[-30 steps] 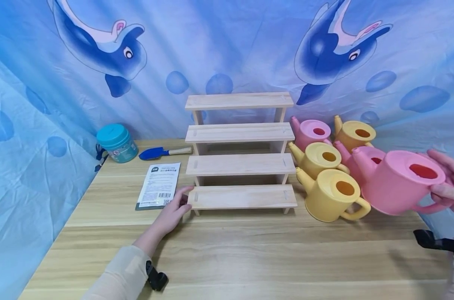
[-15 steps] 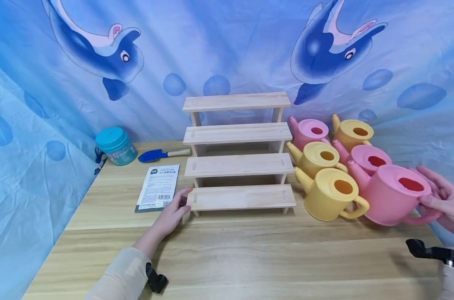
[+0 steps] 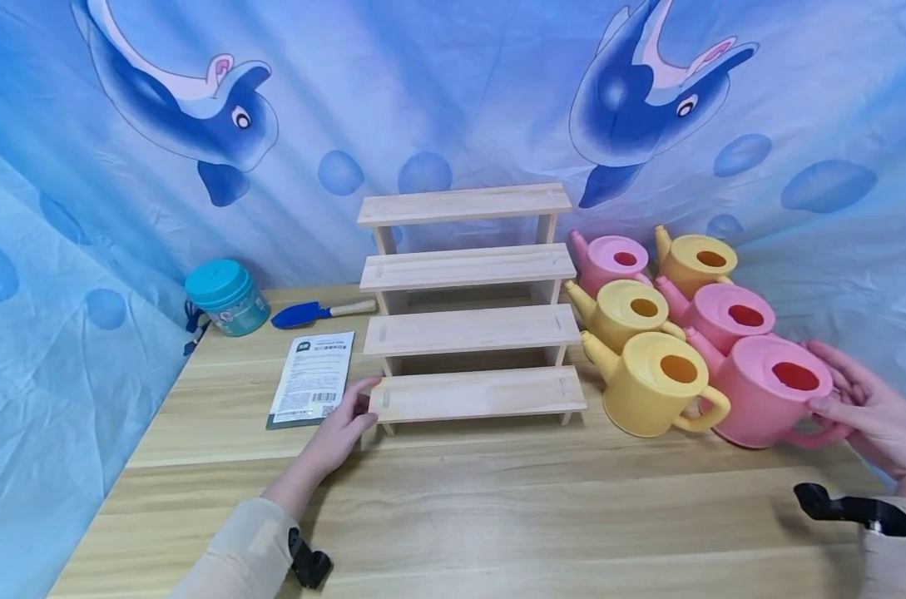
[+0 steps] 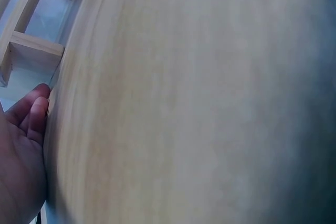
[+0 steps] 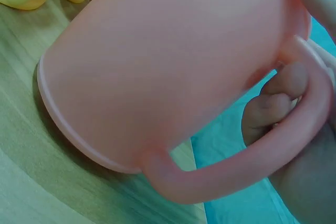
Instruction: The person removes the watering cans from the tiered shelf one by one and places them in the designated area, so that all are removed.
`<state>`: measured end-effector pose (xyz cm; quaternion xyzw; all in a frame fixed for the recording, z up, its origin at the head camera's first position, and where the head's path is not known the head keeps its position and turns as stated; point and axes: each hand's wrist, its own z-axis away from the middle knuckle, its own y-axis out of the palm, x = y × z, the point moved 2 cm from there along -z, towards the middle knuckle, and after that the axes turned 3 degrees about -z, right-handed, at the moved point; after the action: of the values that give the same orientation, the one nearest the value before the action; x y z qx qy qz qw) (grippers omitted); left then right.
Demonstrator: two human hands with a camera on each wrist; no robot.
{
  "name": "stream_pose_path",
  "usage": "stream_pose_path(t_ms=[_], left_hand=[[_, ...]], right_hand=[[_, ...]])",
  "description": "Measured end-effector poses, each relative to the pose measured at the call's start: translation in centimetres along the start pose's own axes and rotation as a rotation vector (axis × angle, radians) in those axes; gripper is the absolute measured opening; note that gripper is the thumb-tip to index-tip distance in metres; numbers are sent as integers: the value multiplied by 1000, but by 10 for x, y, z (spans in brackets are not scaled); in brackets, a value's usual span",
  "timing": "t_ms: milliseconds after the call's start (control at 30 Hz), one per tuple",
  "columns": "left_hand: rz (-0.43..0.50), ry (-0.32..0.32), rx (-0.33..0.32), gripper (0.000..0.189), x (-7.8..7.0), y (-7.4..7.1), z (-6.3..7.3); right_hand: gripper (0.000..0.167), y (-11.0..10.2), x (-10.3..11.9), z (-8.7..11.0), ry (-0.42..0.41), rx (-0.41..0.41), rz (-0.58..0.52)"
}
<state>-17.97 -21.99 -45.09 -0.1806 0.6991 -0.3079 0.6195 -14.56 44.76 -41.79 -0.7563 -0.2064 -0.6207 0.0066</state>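
My right hand (image 3: 875, 408) grips a pink watering can (image 3: 763, 395) by its handle; in the right wrist view, curled fingers (image 5: 270, 108) pass through the handle loop. The can's base is at the wooden table, near or on it. At the left end of the lowest board of a four-tier wooden stand (image 3: 475, 395), my left hand (image 3: 340, 424) holds the board's end between thumb and forefinger. In the left wrist view, curled lower fingers (image 4: 37, 114) lie close to the tabletop beside the stand; the thumb is out of that view.
More watering cans crowd the right side, including a front yellow can (image 3: 651, 387) and a middle pink one (image 3: 730, 316). Left of the stand lie a blue trowel (image 3: 299, 314), a white packet (image 3: 314, 374) and a teal-lidded jar (image 3: 228, 295). A blue dolphin curtain (image 3: 482, 100) hangs behind.
My right hand has brought the pink watering can left and down to the table, behind the front yellow can. The left hand stays at the stand; the view shifts slightly.
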Motion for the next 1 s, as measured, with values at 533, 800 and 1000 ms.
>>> stream_pose_path(t_ms=[533, 800, 1000], left_hand=[[-101, -49, 42, 53, -26, -17, -12], [-127, -56, 12, 57, -34, -46, -27], [-184, -31, -12, 63, -44, -83, -42]], right_hand=[[79, -10, 8, -1, 159, -119, 701], [74, -2, 28, -19, 208, -211, 946], [76, 16, 46, -59, 259, -296, 1065]])
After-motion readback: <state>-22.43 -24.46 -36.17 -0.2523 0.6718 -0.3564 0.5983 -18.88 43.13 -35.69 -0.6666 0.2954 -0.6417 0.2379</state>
